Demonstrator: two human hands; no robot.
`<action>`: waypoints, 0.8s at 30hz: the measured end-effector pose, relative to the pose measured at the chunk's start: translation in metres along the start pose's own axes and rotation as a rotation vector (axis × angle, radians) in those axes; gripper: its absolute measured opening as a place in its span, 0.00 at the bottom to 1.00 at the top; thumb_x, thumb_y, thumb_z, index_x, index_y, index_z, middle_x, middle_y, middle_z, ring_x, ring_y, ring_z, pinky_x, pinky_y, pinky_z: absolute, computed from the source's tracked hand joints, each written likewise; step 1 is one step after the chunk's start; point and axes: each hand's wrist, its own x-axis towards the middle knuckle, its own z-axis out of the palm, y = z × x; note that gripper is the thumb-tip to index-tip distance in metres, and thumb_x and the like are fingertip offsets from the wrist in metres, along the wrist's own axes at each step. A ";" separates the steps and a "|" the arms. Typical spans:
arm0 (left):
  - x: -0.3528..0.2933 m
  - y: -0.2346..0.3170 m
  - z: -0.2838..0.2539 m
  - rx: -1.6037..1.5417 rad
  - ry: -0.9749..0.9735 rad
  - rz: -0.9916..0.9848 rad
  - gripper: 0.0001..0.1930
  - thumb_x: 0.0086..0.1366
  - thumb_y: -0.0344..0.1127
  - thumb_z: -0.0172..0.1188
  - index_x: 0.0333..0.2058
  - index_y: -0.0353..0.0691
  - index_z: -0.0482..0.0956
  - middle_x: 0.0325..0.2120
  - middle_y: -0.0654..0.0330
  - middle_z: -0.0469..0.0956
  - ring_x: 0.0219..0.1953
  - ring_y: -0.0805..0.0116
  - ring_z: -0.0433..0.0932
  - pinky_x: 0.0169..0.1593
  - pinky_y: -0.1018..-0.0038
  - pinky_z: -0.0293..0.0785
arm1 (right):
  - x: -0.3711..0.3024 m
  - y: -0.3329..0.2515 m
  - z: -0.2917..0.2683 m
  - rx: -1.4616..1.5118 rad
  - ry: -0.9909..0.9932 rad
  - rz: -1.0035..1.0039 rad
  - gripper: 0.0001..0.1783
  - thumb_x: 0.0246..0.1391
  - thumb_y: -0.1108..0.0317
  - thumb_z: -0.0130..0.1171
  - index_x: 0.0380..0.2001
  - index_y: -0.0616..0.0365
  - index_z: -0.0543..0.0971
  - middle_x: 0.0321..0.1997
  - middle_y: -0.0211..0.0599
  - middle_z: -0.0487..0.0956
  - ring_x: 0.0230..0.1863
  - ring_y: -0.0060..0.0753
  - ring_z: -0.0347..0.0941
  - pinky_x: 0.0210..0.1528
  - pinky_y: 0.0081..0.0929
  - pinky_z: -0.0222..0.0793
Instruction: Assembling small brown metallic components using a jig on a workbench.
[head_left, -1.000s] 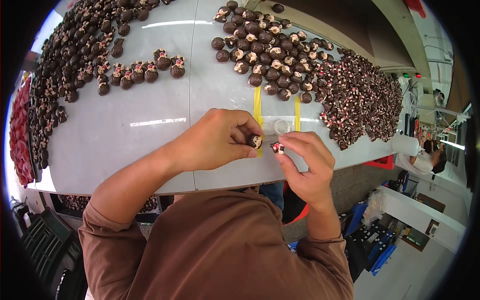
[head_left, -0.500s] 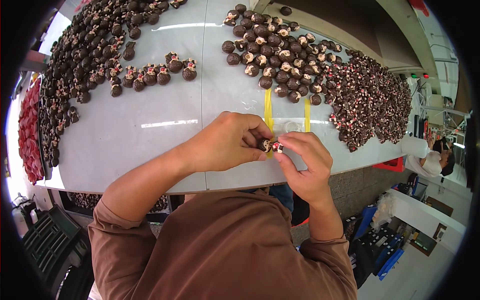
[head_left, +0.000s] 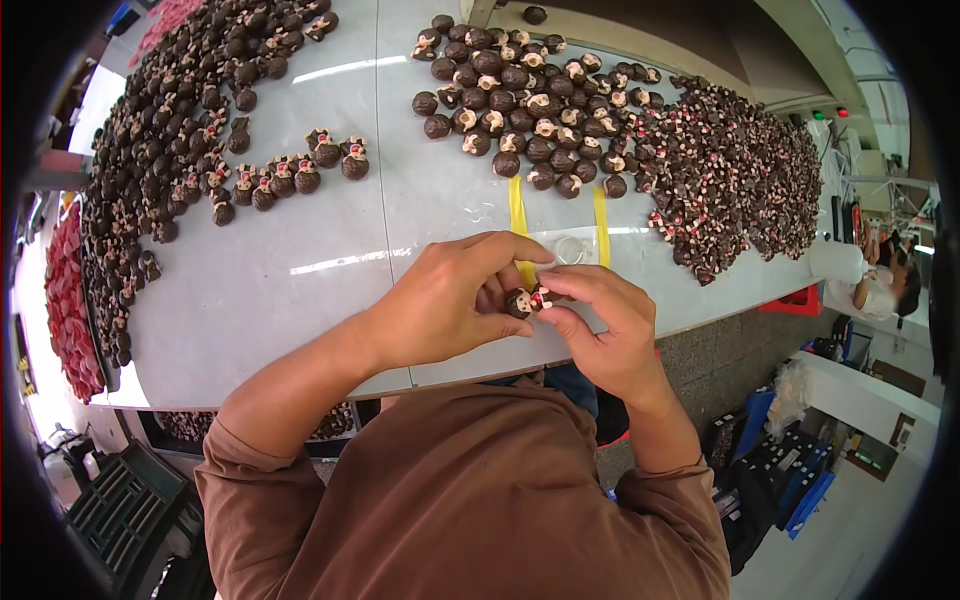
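Between thumb and fingers, my left hand point(head_left: 435, 300) is closed on a small round dark brown figurine head point(head_left: 518, 303) with a pale front. My right hand point(head_left: 612, 335) pinches a tiny figurine body point(head_left: 541, 298) in brown, white and red. The two pieces meet at my fingertips above the table's near edge; whether they are joined I cannot tell. Just beyond the hands a clear round dish point(head_left: 570, 250) rests between two yellow tape strips point(head_left: 603, 225). Farther off lie loose round heads point(head_left: 515, 78), and to their right a heap of small bodies point(head_left: 740, 170).
Figures with head and body together point(head_left: 306, 180) stand in a row at the left, beside a large spread of similar ones point(head_left: 190, 120). Red pieces point(head_left: 68, 310) fill a tray at the far left. A white container point(head_left: 838, 262) and another person point(head_left: 880, 290) are at the right.
The view has shifted slightly, so the table's contents sit a little differently in it. The head and body are slightly closer together at my fingertips; both hands keep their grip.
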 end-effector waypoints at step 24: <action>0.008 -0.016 -0.082 1.221 0.785 -0.051 0.26 0.50 0.52 0.82 0.34 0.38 0.81 0.37 0.56 0.73 0.44 0.54 0.75 0.40 0.59 0.73 | 0.001 0.077 -0.069 -0.836 0.229 0.055 0.14 0.50 0.67 0.75 0.40 0.52 0.85 0.43 0.32 0.83 0.48 0.43 0.74 0.50 0.43 0.68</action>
